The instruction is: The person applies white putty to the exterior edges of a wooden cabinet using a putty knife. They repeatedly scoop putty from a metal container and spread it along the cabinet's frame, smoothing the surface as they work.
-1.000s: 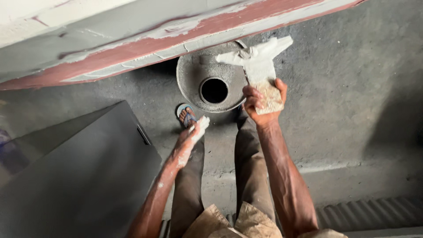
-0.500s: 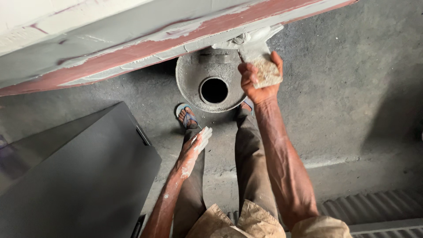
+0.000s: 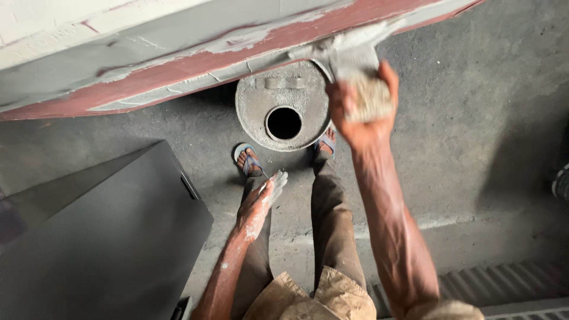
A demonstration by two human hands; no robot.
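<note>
Long grey panel with a rust-red sanded strip overhead, patchy with pale filler. Round grey concrete disc with a centre hole on the floor right by the sandalled feet, easy trip. Right hand clamped on a gritty sanding block with filler-caked scraper against the panel edge; could slip or gouge. Left hand loose, empty, dusty.

Grey concrete floor; round holed lid and dark box on it.
</note>
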